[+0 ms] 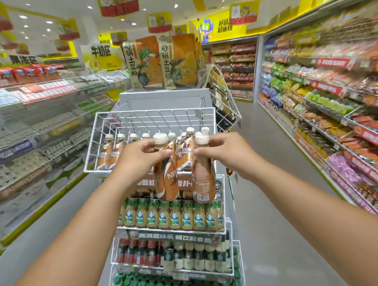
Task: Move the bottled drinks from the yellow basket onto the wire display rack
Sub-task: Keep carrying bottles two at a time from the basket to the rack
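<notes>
My left hand (138,159) grips a brown Nescafe bottle (166,179) by its neck, just under the cream cap. My right hand (224,150) holds a second brown bottle (203,181) the same way. Both bottles hang upright in front of the white wire display rack (98,130), at its front edge. Several matching coffee bottles (117,147) stand inside the rack's top basket, mostly on its left and right sides. The yellow basket is not in view.
Lower tiers of the rack hold rows of green-labelled bottles (170,214) and dark bottles (146,253). Orange snack bags (163,64) stand on top of the end display. Stocked shelves line the aisle at left (28,130) and right (336,111); grey floor lies on both sides.
</notes>
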A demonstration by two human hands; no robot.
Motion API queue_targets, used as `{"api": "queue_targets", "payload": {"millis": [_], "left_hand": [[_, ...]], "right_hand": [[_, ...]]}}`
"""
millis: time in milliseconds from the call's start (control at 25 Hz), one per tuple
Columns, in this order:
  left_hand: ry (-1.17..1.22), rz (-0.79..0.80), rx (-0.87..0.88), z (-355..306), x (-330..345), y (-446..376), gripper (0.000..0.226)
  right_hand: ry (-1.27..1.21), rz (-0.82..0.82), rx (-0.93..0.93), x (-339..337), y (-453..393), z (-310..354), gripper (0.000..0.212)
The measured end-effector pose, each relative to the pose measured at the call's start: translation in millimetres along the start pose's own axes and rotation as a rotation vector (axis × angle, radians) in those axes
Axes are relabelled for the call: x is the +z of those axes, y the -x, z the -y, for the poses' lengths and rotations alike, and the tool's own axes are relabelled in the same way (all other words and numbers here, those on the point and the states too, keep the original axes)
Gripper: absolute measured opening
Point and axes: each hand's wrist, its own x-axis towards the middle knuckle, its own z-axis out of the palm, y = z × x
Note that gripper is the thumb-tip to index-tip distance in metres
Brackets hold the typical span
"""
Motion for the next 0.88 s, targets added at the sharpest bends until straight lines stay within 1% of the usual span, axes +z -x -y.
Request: {"api": "queue_targets", "payload": {"millis": [80,160,280,320,360,480,520,640,720,760,880], "left_hand": [[0.002,0.016,0.007,14.3,-6.2,-27.0,0.022],[0.016,0.030,0.012,25.4,-13.5,-54.5,0.023],[0.024,0.076,0.041,42.7,-29.7,-103.2,0.023],[0.023,0.102,0.055,47.3,-34.8,-119.8,0.022],[0.031,0.121,0.067,51.4,-38.3,-134.8,0.021],[0.067,0.168,0.088,67.2,-44.8,-176.0,0.019],[0.064,0.178,0.084,70.8,-45.0,-185.4,0.018],[0.054,0.235,0.052,84.5,-40.8,-210.1,0.018],[0.060,0.275,0.029,94.2,-36.3,-222.2,0.019],[0.059,0.299,0.019,99.0,-33.1,-227.2,0.018],[0.041,0.329,-0.003,111.4,-24.3,-236.6,0.021]], "right_hand": [[0.006,-0.011,-0.004,10.3,-26.1,-4.9,0.024],[0.030,-0.038,0.009,20.6,-51.1,-7.5,0.027],[0.100,-0.080,0.059,42.6,-91.7,-10.6,0.058],[0.107,-0.100,0.078,49.9,-103.6,-10.1,0.062],[0.119,-0.117,0.091,56.5,-114.5,-9.8,0.063],[0.169,-0.149,0.125,75.0,-143.3,-9.1,0.054],[0.171,-0.152,0.135,79.5,-150.6,-10.1,0.056],[0.183,-0.171,0.186,88.0,-169.7,-17.1,0.078],[0.205,-0.171,0.221,91.4,-180.1,-22.4,0.089],[0.206,-0.164,0.235,91.7,-184.3,-25.3,0.089],[0.220,-0.141,0.236,91.8,-195.5,-33.4,0.069]]}}
